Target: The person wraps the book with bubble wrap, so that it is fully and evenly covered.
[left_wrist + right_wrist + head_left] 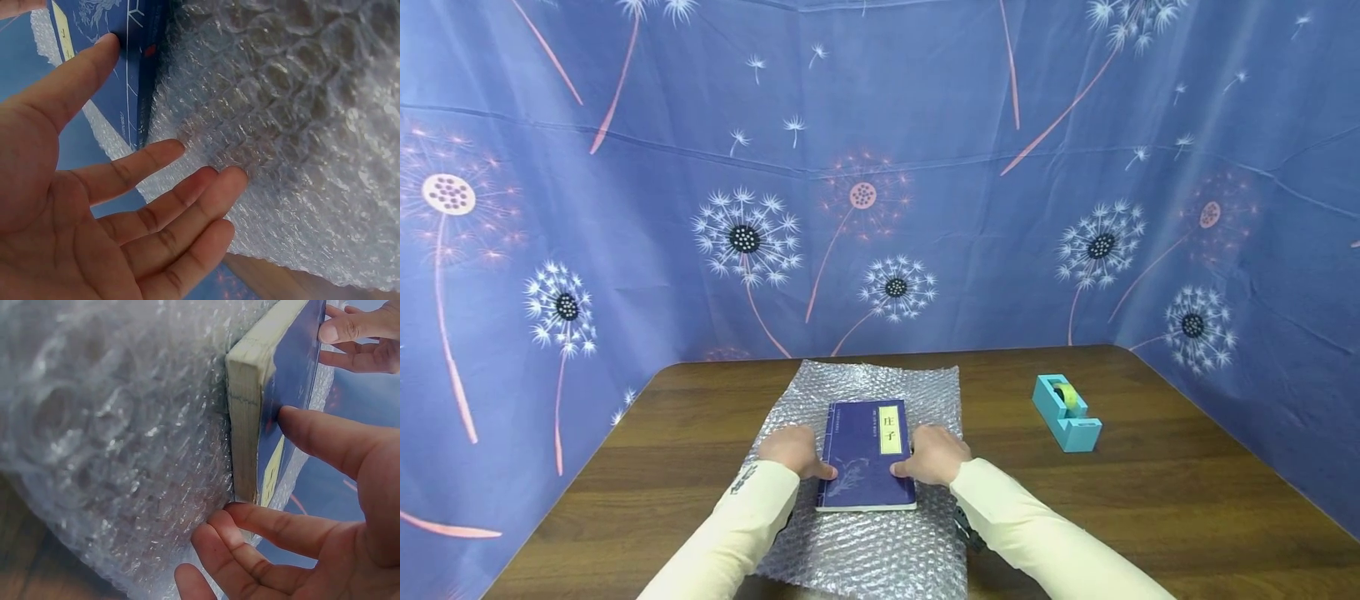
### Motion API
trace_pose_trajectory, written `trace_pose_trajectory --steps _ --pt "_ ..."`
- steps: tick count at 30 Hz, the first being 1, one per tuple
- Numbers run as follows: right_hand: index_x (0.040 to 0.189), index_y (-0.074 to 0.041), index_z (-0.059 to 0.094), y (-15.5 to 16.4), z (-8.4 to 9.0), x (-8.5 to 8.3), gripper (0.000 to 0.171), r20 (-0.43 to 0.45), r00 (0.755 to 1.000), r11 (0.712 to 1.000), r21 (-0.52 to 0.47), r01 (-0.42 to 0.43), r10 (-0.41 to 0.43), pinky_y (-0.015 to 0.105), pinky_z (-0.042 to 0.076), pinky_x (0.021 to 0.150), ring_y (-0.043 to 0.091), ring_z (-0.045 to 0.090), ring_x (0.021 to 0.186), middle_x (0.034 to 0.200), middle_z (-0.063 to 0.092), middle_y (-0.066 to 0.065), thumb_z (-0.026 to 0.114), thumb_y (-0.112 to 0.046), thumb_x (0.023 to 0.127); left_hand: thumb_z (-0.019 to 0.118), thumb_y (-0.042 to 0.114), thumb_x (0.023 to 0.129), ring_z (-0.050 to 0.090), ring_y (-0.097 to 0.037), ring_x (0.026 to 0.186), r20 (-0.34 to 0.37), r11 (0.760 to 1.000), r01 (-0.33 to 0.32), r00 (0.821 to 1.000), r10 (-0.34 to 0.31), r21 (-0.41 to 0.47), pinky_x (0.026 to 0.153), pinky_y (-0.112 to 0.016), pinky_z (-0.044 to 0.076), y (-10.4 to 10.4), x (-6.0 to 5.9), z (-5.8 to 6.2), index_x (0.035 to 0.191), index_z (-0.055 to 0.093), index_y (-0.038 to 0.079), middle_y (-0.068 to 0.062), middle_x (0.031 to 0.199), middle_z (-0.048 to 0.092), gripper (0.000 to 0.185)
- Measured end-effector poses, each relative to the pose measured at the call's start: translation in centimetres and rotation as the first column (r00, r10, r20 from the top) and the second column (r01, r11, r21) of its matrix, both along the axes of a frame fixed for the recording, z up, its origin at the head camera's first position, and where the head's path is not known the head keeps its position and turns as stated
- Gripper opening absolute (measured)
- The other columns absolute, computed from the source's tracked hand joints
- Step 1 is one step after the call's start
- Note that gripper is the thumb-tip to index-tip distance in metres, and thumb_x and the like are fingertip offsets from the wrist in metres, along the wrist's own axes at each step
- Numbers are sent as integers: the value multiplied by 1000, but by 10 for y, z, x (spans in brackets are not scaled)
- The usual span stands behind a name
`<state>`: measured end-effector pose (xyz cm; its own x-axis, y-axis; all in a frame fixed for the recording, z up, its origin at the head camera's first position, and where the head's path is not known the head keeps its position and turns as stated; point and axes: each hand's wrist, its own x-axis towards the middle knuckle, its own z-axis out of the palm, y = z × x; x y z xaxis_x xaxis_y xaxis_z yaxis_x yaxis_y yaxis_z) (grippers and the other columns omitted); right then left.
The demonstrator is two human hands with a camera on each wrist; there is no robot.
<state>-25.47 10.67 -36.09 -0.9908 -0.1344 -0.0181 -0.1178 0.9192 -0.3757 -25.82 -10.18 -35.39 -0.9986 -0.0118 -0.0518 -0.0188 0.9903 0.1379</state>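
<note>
A dark blue book [865,467] with a yellow title label lies flat on a sheet of bubble wrap [925,383]. At its left side, my left hand [796,451] rests its thumb on the cover. The other fingers of that hand [125,200] are loosely extended over the bubble wrap, apart from the book's spine. On the opposite side, my right hand [934,454] touches the cover with its thumb. In the right wrist view its fingers [275,528] reach down to the bubble wrap beside the book's page edge.
A turquoise tape dispenser [1067,417] with a yellow-green roll stands on the wooden table [1150,483] to the right. Behind the table hangs a blue curtain [970,217] with dandelion prints. A dark object [967,529] shows partly under the right forearm.
</note>
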Motion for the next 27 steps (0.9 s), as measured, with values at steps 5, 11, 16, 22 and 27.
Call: trace_pose_trajectory --steps 5,11,16,22,27 --pt "68 -11 55 11 0 -2 41 18 1000 1000 -10 3 -2 29 31 51 15 39 58 64 46 0 87 -32 79 91 46 71 69 -36 95 13 1000 1 1000 -1 -8 80 -46 58 10 -1 1 102 71 2 -16 104 73 57" --pt "83 -4 68 23 2 -3 33 47 999 1000 -23 -5 6 33 39 54 19 49 64 76 59 5 87 -31 81 90 48 73 70 -34 94 22 1000 4 1000 -4 -14 79 -45 58 21 0 2 105 71 3 -15 103 73 58" --pt "110 6 70 31 4 -4 49 59 998 1000 -23 -18 20 44 53 68 27 62 82 101 68 14 88 -29 81 89 49 74 70 -33 96 35 1000 -2 999 3 -23 80 -44 58 28 -1 4 108 72 4 -14 105 73 59" --pt "112 6 70 37 6 -4 51 86 996 1000 0 -5 5 49 56 78 33 66 94 106 70 16 88 -29 80 88 51 74 70 -30 94 35 999 13 999 -12 -35 79 -44 59 36 -1 4 105 73 5 -13 102 73 58" --pt "105 3 73 44 8 -4 42 109 994 1000 9 -15 14 45 55 75 27 63 85 98 71 11 88 -28 80 88 51 73 70 -31 98 35 999 27 999 -26 -39 82 -44 58 43 0 4 108 72 5 -13 104 73 60"
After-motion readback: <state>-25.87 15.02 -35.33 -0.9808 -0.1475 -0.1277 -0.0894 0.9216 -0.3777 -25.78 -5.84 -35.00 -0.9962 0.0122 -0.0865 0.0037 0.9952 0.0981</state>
